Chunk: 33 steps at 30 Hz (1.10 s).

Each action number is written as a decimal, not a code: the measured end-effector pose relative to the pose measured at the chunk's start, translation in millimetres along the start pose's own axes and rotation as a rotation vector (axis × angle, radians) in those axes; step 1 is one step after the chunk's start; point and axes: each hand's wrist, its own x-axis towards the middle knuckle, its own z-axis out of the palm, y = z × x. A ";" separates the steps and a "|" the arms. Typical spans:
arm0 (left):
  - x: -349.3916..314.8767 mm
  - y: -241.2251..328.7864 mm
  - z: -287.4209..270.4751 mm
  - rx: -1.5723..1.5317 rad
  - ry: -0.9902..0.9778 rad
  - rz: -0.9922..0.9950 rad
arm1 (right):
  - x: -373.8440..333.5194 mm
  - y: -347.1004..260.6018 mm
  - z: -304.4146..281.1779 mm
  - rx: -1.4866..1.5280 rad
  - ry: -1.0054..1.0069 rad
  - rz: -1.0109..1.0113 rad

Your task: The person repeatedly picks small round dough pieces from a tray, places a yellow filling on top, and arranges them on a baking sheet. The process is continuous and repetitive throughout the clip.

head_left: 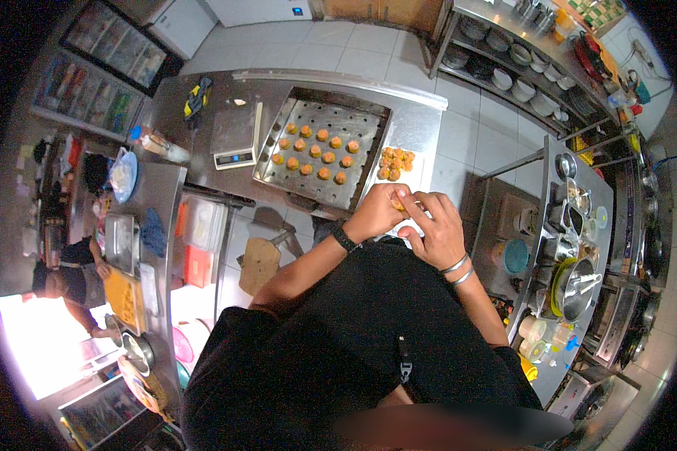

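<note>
Close to the table's edge, my left hand (377,210) is closed around a small orange-brown dough ball (399,204), partly hidden by the fingers. My right hand (436,231) is up against it, its fingers reaching over the ball and its thumb held apart. Just beyond my hands lies a cluster of similar orange-brown balls (396,162) on a pale surface. To their left, a perforated metal baking tray (338,113) carries several rounded orange pieces (323,135) in spaced rows.
A kitchen scale (235,135) stands left of the tray, with a bottle (162,144) and a black-and-yellow cloth (197,99) farther left. On the right, a steel counter holds metal bowls (577,289). Another person (75,278) works at the far left beside a yellow board (122,299).
</note>
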 end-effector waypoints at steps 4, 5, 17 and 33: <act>-0.4 -13.2 -2.2 0.096 -0.032 -0.064 | -2.1 1.2 3.3 0.014 0.027 0.014; -0.7 -12.9 -2.0 0.100 -0.020 -0.049 | -1.8 1.4 3.6 0.030 0.017 0.025; 18.5 3.7 0.5 -0.152 0.040 0.209 | -17.2 29.7 46.9 0.799 0.452 0.692; 4.7 2.3 5.0 -0.102 -0.044 0.123 | -32.6 25.8 68.6 1.903 0.202 0.735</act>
